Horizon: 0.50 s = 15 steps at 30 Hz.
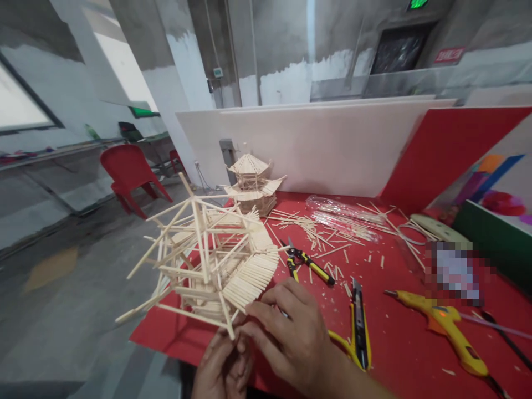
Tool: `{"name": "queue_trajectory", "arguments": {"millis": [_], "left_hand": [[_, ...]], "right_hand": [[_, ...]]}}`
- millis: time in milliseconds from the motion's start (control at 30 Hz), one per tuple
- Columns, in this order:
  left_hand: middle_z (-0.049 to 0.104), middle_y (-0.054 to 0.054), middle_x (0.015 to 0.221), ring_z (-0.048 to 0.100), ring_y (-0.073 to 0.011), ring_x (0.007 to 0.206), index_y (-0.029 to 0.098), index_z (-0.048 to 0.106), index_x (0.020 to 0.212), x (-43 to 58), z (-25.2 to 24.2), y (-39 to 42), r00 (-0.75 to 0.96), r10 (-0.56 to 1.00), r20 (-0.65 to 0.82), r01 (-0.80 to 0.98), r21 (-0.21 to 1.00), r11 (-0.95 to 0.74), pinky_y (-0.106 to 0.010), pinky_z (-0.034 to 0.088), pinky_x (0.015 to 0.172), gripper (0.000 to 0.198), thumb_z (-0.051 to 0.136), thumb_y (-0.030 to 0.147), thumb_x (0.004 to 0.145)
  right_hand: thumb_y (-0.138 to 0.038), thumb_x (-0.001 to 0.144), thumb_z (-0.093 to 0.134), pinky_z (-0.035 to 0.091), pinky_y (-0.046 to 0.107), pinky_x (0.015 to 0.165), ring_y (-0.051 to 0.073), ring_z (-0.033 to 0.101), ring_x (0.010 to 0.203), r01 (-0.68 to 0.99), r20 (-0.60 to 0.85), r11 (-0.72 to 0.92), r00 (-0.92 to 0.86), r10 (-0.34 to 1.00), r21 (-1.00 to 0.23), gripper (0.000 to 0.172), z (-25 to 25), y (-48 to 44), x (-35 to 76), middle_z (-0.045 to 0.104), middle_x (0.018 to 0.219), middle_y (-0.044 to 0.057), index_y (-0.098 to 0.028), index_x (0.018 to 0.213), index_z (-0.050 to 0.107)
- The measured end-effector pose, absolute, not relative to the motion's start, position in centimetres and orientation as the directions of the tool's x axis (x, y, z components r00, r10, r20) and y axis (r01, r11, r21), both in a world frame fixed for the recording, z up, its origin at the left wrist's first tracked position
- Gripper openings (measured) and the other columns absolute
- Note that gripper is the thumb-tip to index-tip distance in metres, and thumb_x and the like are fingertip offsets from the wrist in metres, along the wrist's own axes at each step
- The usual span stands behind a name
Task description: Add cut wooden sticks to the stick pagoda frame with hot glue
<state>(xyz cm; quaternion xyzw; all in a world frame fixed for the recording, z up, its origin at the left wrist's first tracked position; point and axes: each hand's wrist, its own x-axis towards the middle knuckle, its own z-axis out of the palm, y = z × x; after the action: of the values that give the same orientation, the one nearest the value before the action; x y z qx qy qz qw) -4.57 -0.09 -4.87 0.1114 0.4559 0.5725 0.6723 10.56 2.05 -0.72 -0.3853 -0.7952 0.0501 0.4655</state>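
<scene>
A half-roofed pavilion model [249,282] built from thin wooden sticks stands at the front left of the red table. Its upper part is an open frame of crossed sticks, while a band of sticks laid side by side covers the right of the lower roof. My right hand [291,330] pinches the end of a thin wooden stick [238,306] at the near edge of that band. Below the near roof corner, my left hand [224,360] has its fingers curled against the model's frame; its fingertips are partly hidden.
Behind stands a finished stick pagoda [249,180]. Loose sticks [307,227] and a plastic bag of sticks [344,216] litter the red table [399,343]. Nearby lie yellow-black pliers [311,266], a utility knife [361,327], yellow-handled scissors [343,341] and a yellow glue gun [446,321].
</scene>
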Motion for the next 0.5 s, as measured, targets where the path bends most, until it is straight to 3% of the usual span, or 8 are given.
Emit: {"name": "queue_trajectory", "arguments": {"millis": [167, 267, 367, 500], "left_hand": [[0.067, 0.003, 0.065, 0.056, -0.0075, 0.051, 0.018, 0.072, 0.077, -2.2, -4.4, -0.3, -0.097, 0.839, -0.535, -0.621, 0.692, 0.369, -0.016, 0.043, 0.045, 0.038, 0.092, 0.020, 0.046], [0.069, 0.001, 0.066, 0.057, -0.0074, 0.053, 0.017, 0.074, 0.079, -0.6, -3.7, -0.7, -0.029, 0.843, -0.537, -0.520, 0.729, 0.446, -0.016, 0.045, 0.050, 0.035, 0.092, 0.023, 0.049], [0.065, 0.001, 0.059, 0.050, -0.0054, 0.046, 0.016, 0.076, 0.079, 0.7, -3.8, -1.1, 0.074, 0.866, -0.494, -0.409, 0.777, 0.478, -0.015, 0.040, 0.046, 0.030, 0.089, 0.031, 0.056], [0.057, 0.002, 0.054, 0.044, -0.0054, 0.044, 0.015, 0.075, 0.071, 1.9, -4.3, -1.0, 0.152, 0.915, -0.373, -0.295, 0.867, 0.402, -0.016, 0.034, 0.042, 0.026, 0.083, 0.039, 0.066]], "right_hand": [[-0.020, 0.090, 0.058, 0.041, 0.032, 0.069, 0.017, 0.054, 0.077, 0.582, 0.742, 0.689, -0.206, 0.638, -0.431, 0.015, -1.0, 1.3, 12.0, 0.064, 0.086, 0.005, -0.017, 0.103, 0.066], [-0.018, 0.091, 0.054, 0.042, 0.030, 0.071, 0.016, 0.057, 0.080, 0.599, 0.676, 0.637, -0.205, 0.708, -0.485, 0.016, -1.8, 0.7, 13.8, 0.065, 0.087, 0.006, -0.018, 0.099, 0.068], [-0.021, 0.093, 0.053, 0.042, 0.027, 0.070, 0.015, 0.059, 0.081, 0.666, 0.455, 0.517, -0.288, 0.843, -0.537, 0.016, -2.2, 0.0, 16.5, 0.066, 0.086, 0.003, -0.021, 0.094, 0.069], [-0.030, 0.094, 0.055, 0.043, 0.024, 0.072, 0.014, 0.063, 0.083, 0.804, 0.100, 0.407, -0.405, 0.909, -0.433, 0.016, -1.3, 0.3, 21.3, 0.069, 0.090, 0.000, -0.025, 0.097, 0.070]]}}
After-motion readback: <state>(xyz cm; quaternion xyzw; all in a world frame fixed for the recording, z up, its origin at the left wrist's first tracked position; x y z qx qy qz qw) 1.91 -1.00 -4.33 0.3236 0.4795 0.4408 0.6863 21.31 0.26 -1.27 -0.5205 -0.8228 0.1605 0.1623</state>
